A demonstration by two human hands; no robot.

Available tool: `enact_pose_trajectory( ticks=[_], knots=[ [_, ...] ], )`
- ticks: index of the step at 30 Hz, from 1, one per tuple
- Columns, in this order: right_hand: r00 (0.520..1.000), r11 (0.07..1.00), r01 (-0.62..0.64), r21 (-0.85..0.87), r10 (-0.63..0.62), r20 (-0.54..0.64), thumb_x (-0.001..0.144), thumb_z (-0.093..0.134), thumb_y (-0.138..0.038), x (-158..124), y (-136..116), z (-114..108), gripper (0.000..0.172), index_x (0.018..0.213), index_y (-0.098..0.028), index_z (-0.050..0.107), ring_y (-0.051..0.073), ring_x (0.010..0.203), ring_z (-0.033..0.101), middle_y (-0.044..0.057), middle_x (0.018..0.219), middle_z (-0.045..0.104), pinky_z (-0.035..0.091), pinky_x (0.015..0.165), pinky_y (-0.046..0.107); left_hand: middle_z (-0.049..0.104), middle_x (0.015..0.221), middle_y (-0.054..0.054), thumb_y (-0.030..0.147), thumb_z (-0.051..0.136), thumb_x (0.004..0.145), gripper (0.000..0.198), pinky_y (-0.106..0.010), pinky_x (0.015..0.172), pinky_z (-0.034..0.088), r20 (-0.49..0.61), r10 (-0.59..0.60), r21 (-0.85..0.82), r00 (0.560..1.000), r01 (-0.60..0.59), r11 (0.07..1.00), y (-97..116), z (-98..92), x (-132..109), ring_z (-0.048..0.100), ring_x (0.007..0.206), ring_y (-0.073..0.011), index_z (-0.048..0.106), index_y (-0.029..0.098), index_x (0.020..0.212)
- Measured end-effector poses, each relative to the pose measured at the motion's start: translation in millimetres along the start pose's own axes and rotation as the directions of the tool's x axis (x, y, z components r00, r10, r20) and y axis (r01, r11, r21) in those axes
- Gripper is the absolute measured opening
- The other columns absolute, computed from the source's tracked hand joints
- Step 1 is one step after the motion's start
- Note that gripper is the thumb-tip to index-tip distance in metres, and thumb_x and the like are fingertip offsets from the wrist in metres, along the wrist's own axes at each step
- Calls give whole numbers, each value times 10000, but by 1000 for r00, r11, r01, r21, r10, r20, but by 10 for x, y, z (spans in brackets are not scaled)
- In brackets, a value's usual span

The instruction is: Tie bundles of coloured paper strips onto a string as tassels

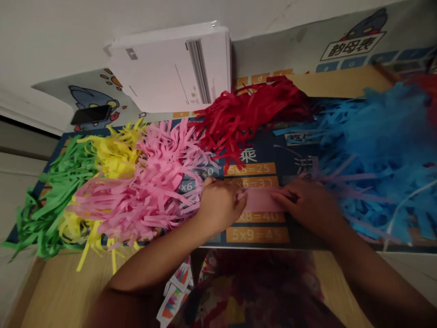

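Observation:
Stretched flat between my hands is the plain band of a pink fringed paper strip (pixel 261 199), over a dark mat printed with sums. My left hand (pixel 221 202) pinches the band's left end, and my right hand (pixel 305 202) grips its right end. Narrow fringe ends stick out past both hands. Just left of my left hand lies a heap of pink fringed paper (pixel 150 182). Beyond my hands is a red fringed bundle (pixel 256 111). Close to my right hand spreads a large blue fringed pile (pixel 378 150), partly blurred.
Yellow fringe (pixel 118 157) and green fringe (pixel 66 168) lie at the left, some hanging over the table's front edge. A white box (pixel 174 68) with a barcode stands against the wall. A dark phone-like object (pixel 91 115) leans at the back left. Small printed packets (pixel 175 291) are below the table.

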State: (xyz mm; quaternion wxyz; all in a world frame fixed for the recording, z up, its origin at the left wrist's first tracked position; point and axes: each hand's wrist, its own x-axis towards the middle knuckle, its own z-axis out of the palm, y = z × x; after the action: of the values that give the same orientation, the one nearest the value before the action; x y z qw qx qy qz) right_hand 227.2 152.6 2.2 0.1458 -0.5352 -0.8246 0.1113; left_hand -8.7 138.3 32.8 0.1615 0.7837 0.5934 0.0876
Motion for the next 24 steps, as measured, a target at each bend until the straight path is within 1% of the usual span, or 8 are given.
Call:
enact_pose_trajectory(
  ticks=[5, 8, 10, 13, 15, 16, 20, 24],
  knots=[
    [999, 1000, -30, -2, 30, 13, 906, 581, -417, 12, -19, 17, 350, 621, -215, 562, 173, 600, 525, 7, 631, 605, 275, 638, 320, 698, 662, -16, 337, 596, 907, 263, -388, 793, 370, 8, -15, 15, 1000, 15, 1000, 17, 12, -13, 631, 672, -200, 686, 206, 697],
    [995, 995, -98, 23, 98, 7, 872, 618, -417, 34, -38, 15, 255, 721, -212, 597, 184, 614, 556, 10, 669, 634, 304, 633, 319, 725, 872, -58, 335, 610, 914, 164, -412, 851, 383, -88, 26, 93, 996, -18, 996, 25, 12, -39, 634, 860, -245, 702, 198, 917],
    [991, 991, -131, -1, 131, -29, 851, 643, -426, 38, -35, -26, 226, 840, -201, 620, 220, 681, 600, 37, 749, 668, 341, 650, 332, 695, 1092, -95, 304, 570, 952, 193, -423, 906, 376, -156, 201, 199, 967, -168, 965, 20, 10, -48, 583, 1049, -273, 668, 202, 1084],
    [989, 985, -117, -130, 104, -101, 861, 638, -429, -13, -16, -168, 269, 952, -175, 628, 303, 814, 626, 110, 868, 692, 375, 693, 382, 675, 1055, -78, 230, 446, 1015, 214, -399, 903, 381, 3, 546, 334, 838, -516, 789, 17, -3, -52, 563, 1025, -235, 655, 193, 1042],
    [987, 977, -40, -209, 5, -163, 888, 609, -370, -83, -20, -282, 230, 995, -168, 636, 333, 899, 620, 148, 955, 697, 381, 742, 414, 663, 902, -55, 194, 412, 1020, 250, -396, 876, 394, 150, 625, 375, 766, -629, 681, 32, -30, -69, 577, 897, -214, 654, 166, 966],
    [982, 973, 61, -224, -99, -163, 900, 586, -318, -121, -32, -327, 193, 1013, -171, 641, 327, 939, 617, 151, 1008, 698, 381, 779, 422, 655, 864, -51, 178, 413, 1012, 251, -410, 881, 397, 188, 625, 397, 758, -641, 657, 47, -50, -84, 579, 856, -212, 657, 155, 960],
    [861, 852, 508, -125, -507, 48, 888, 509, -128, -196, -100, -341, 232, 1056, -177, 662, 258, 993, 618, 106, 1091, 703, 352, 887, 400, 672, 920, -79, 213, 498, 931, 217, -555, 994, 354, 205, 579, 449, 789, -601, 661, 137, -137, -153, 599, 827, -245, 677, 137, 1026],
    [858, 856, 513, -71, -507, 88, 861, 547, -148, -124, -50, -194, 143, 912, -161, 680, 249, 885, 624, 96, 923, 712, 328, 820, 380, 691, 943, -111, 302, 594, 842, 255, -630, 1065, 301, 175, 532, 440, 828, -549, 711, 202, -145, -147, 613, 889, -289, 692, 128, 1001]
  ],
)
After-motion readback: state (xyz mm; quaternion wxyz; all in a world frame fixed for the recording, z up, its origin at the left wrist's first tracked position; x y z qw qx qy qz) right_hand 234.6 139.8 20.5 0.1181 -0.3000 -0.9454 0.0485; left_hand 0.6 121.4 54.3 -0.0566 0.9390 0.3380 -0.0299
